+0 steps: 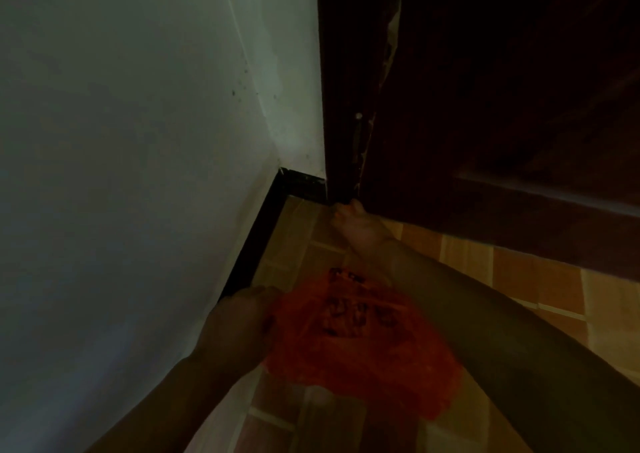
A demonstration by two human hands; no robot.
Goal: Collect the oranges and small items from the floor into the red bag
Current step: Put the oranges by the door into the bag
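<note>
Two bare forearms fill the lower part of the dim, blurred view, and between them the red bag [363, 342] lies crumpled on the tiled floor [540, 279]. Its long axis runs diagonally — from the end with dark printed marks, which points toward the corner where the white wall [138, 141] meets the dark wooden door [502, 106], down to a ragged end nearer the camera. Whether the mouth of the bag is at the printed end I cannot tell.

At the wall side of the bag, the left hand [239, 324] sits right against the bag's edge, its fingers curled round the plastic there and gripping it. Just beyond that hand a black skirting strip [263, 234] runs along the foot of the wall toward the corner.

Past the far, printed end of the bag, the right hand [356, 227] reaches out over the floor to the bottom edge of the door, close to the door frame [341, 106]. Its fingertips [353, 205] touch or nearly touch the base of the door — the blur does not let me say which. The fingers look extended rather than curled, yet whether they hold anything small I cannot tell. The right forearm crosses above the bag's door-side edge.
</note>
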